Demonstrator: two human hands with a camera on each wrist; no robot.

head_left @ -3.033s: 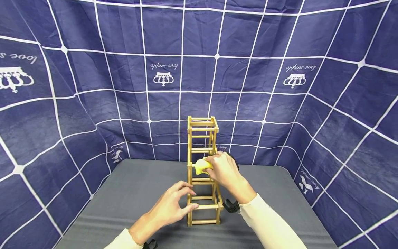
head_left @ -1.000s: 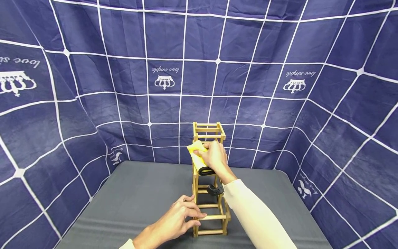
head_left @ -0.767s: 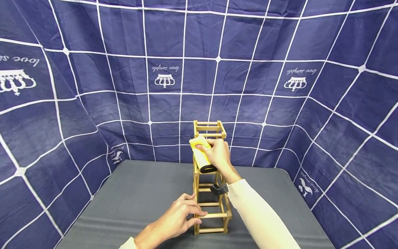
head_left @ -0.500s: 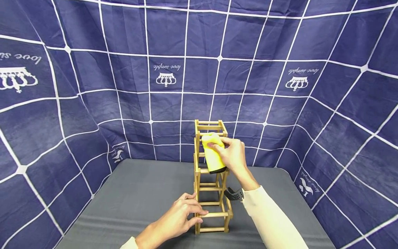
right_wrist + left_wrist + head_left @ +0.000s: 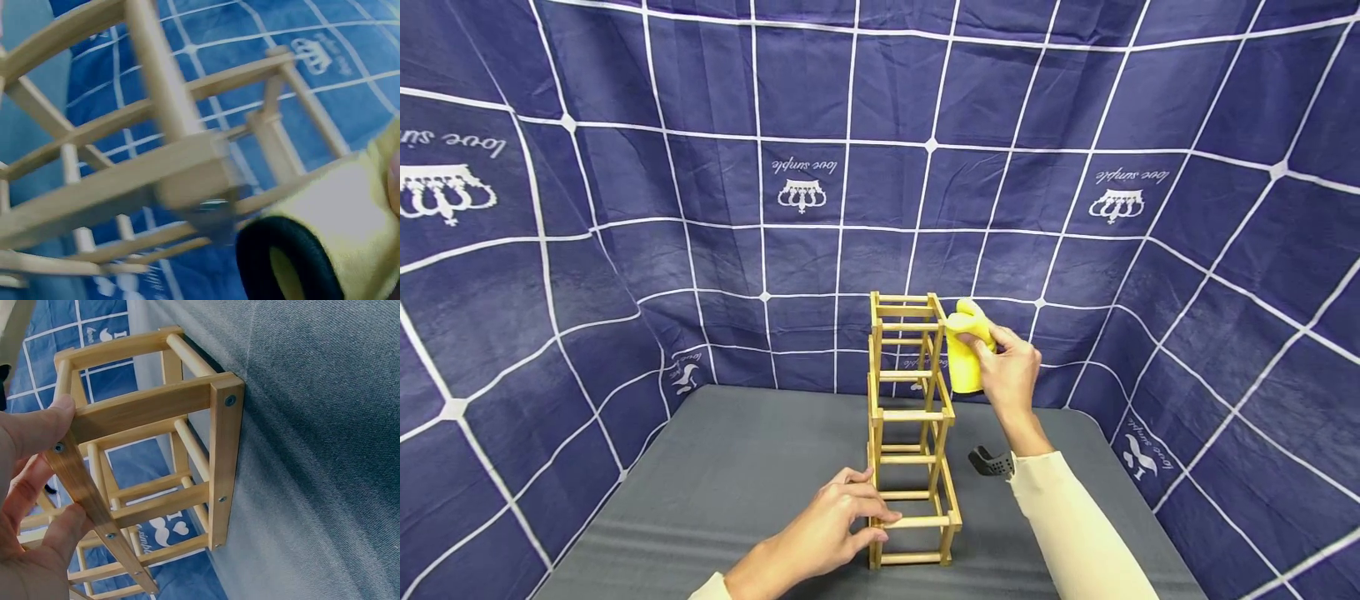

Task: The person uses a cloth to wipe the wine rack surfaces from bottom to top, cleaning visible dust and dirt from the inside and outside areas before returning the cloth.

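Observation:
A tiered wooden rack (image 5: 913, 415) of slats and round rungs stands upright in the middle of the head view. My left hand (image 5: 842, 512) holds its lower left front post. In the left wrist view the thumb (image 5: 44, 428) lies on the corner and the fingers curl by the post. My right hand (image 5: 1011, 371) pinches a folded yellow cloth (image 5: 964, 358) with a black edge, just right of the rack's top tier. In the right wrist view the cloth (image 5: 350, 219) is close to a slat; whether they touch I cannot tell.
The rack stands on a grey cloth-covered surface (image 5: 760, 467). Blue fabric (image 5: 880, 183) with white grid lines hangs behind and on both sides. A dark strap (image 5: 990, 461) is at the right wrist.
My right hand has carried the yellow cloth from the rack's front, up and to the right of the top tier. Since the earliest frame, my left hand has closed on the lower post.

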